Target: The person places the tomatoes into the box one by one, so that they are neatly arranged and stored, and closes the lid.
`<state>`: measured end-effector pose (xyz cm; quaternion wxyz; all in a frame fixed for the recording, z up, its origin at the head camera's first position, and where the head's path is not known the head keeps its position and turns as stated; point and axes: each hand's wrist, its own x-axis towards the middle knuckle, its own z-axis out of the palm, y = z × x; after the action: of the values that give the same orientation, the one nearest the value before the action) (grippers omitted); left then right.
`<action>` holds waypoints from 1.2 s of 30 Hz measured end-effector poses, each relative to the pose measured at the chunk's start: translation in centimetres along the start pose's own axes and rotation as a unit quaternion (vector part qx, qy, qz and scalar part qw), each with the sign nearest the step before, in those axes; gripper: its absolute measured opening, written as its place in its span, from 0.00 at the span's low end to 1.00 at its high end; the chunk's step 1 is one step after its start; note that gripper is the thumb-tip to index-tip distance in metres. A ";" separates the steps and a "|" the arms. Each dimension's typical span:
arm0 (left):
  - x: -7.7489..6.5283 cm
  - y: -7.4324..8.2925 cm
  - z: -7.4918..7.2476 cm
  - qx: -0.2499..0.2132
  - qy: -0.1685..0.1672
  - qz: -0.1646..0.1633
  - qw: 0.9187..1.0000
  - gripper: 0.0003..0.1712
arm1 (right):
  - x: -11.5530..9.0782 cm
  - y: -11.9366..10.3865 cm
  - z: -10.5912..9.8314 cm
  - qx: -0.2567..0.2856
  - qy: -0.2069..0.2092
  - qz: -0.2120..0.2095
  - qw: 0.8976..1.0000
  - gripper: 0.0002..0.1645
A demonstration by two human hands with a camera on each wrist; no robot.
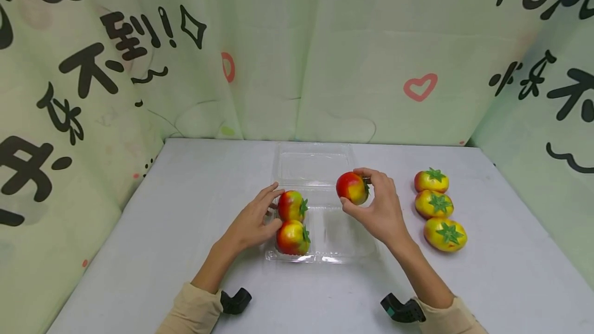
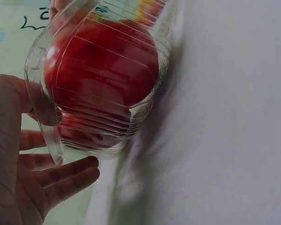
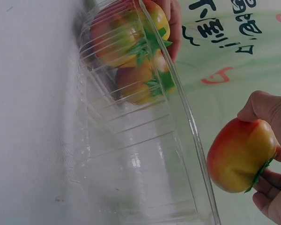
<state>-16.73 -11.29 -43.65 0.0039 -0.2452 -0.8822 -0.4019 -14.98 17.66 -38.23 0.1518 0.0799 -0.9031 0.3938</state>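
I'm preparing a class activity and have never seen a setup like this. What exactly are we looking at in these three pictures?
There is no machine arm here: a person works bare-handed. The wide picture comes from a camera worn on the head, looking forward and down. The two close ones come from cameras worn on the wrists, so they look turned sideways.

On the white table is an open clear plastic box, its lid folded back to the far side. Two persimmons sit in its left part; three more persimmons form a row on the right.

The right hand holds another persimmon above the box. The left hand is at the box's left edge, fingers spread.
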 end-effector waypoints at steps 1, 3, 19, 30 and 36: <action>0.0 0.0 0.0 0.001 0.000 0.000 1.000 0.38 | -0.1 0.0 0.1 0.000 -0.001 -0.001 1.000 0.40; 0.0 0.0 0.1 0.002 -0.001 -0.002 1.000 0.38 | -0.2 0.0 0.4 0.000 -0.002 -0.003 1.000 0.40; 0.0 0.0 0.0 0.003 -0.002 -0.005 1.000 0.39 | -0.6 -0.3 2.1 0.012 -0.021 -0.027 0.999 0.40; 0.0 0.1 0.0 -0.002 -0.004 -0.005 1.000 0.39 | -0.9 -0.2 3.4 0.012 -0.056 -0.022 0.998 0.39; 0.0 0.0 0.0 0.000 -0.006 -0.008 1.000 0.39 | -1.0 -0.1 3.8 0.012 -0.073 -0.028 0.997 0.38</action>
<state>-16.73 -11.28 -43.67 -0.0044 -0.2409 -0.8840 -0.4005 -14.83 14.79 -40.90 0.0955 0.1353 -0.9045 0.3930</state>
